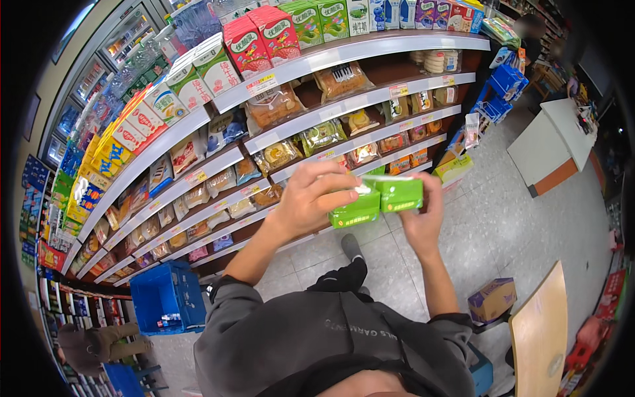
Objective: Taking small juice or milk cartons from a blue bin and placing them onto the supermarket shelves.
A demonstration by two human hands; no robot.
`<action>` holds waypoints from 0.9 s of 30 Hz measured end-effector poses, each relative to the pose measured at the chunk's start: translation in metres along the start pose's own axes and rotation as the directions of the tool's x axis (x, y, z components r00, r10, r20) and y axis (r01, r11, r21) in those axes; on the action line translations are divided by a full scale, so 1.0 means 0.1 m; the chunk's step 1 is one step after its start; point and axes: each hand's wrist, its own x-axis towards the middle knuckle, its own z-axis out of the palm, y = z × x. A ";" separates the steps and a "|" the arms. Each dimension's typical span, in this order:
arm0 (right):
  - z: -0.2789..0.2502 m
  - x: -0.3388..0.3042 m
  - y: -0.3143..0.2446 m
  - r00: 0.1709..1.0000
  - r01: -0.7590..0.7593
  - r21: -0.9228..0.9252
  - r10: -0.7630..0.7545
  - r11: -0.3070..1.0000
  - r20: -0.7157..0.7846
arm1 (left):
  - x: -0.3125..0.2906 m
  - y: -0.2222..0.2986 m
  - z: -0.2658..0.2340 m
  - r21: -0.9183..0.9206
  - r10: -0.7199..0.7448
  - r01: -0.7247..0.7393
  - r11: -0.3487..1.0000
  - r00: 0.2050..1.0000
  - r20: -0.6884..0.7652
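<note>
Two small green drink cartons are held side by side in front of me, over the floor by the shelf. My left hand [307,198] is closed on the left green carton [354,215], its fingers lying across the top. Around the outer side of the right green carton [402,198] my right hand [428,215] is closed, with part of its grip hidden behind the carton. Similar green cartons [317,23] stand on the top shelf, beside red-pink cartons [261,40].
Below the top shelf [304,66], tiers of packaged bread [274,106] curve around. On the floor are a blue crate [169,298] at left and a cardboard box [493,299] at right. A white counter [549,145] stands far right; a person [86,347] is at lower left.
</note>
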 end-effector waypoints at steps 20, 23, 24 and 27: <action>0.40 3.12 0.06 0.833 0.524 -0.145 -0.540 0.839 -0.119 | 1.31 -2.00 0.02 0.532 0.251 0.026 0.847 0.861 -0.441; 0.48 3.29 0.22 0.818 0.548 -0.213 -0.571 0.809 -0.062 | 1.29 -2.10 0.07 0.626 0.223 0.088 0.775 0.889 -0.401; 0.52 3.37 0.31 0.805 0.587 -0.088 -0.592 0.805 -0.038 | 1.27 -2.13 0.09 0.651 0.200 0.121 0.750 0.896 -0.396; 0.60 3.44 0.42 0.803 0.588 0.133 -0.596 0.798 0.020 | 1.19 -2.22 0.13 0.638 0.110 0.204 0.743 0.902 -0.417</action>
